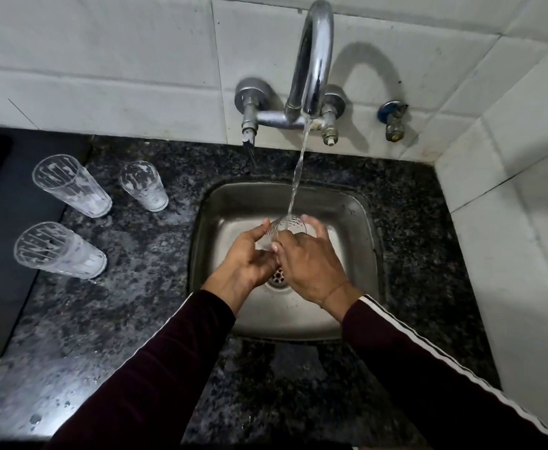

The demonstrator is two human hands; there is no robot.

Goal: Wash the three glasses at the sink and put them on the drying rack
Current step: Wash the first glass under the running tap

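Two dark maroon sleeves w/ white side stripes (428,368) reach in from 6 o'clock over the speckled black granite counter (130,319). Above the square stainless steel sink (357,222), mid-frame, both hands wrap one clear patterned glass tumbler (287,227), rim up under the water stream (297,177): left hand (250,258) curls round its lower part at approx 9 o'clock of the glass, right hand (311,264) grips from 3 o'clock, fingers over the far side. Round metal drain (278,277) shows just below the hands. On the counter at 9–10 o'clock of the sink, three more clear tall glasses streaked w/ white soap foam stand upright, apart: nearest foamy glass (60,250), far-left foamy glass (71,186), shorter foamy glass (143,186) closest to the sink. Farthest, at 12 o'clock, the curved chrome wall tap (315,56) runs, mounted on white tiles (104,60).
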